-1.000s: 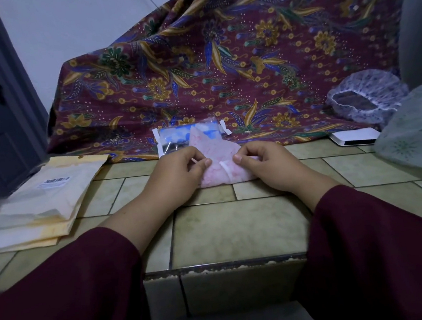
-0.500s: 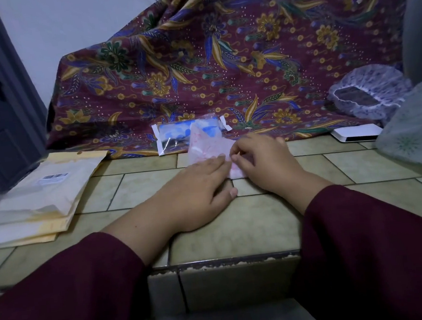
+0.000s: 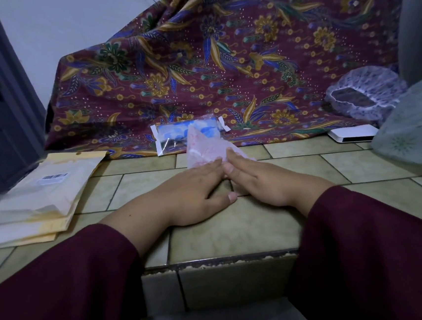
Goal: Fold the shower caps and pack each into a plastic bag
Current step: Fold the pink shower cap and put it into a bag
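Both hands lie flat at the centre of the frame, fingers straight and together, pressing down on the near part of a pink shower cap [image 3: 205, 148]. Left hand [image 3: 194, 189] comes in from the lower left with its thumb spread toward the bottom of the frame; right hand [image 3: 260, 178] comes in from the lower right, and the fingertips of the two meet over the cap. Neither hand curls round anything. Dark red sleeves [image 3: 62, 290] cover both forearms.

Beyond the fingertips the pink cap rises in a folded, roughly triangular shape on the tiled counter [image 3: 237, 229]. Just behind it, touching or overlapping it, a clear plastic bag with a blue cap inside [image 3: 176, 134] leans at the foot of a patterned maroon cloth [image 3: 220, 55] that fills the upper middle of the frame.

At the left of the frame a stack of yellow padded envelopes [image 3: 41, 202] rests on the counter. At the right, a purple-dotted shower cap [image 3: 363, 93] sits open on the cloth, a flat white box [image 3: 351, 133] lies below it, and a pale green cap or bag [image 3: 415, 127] reaches the right edge.
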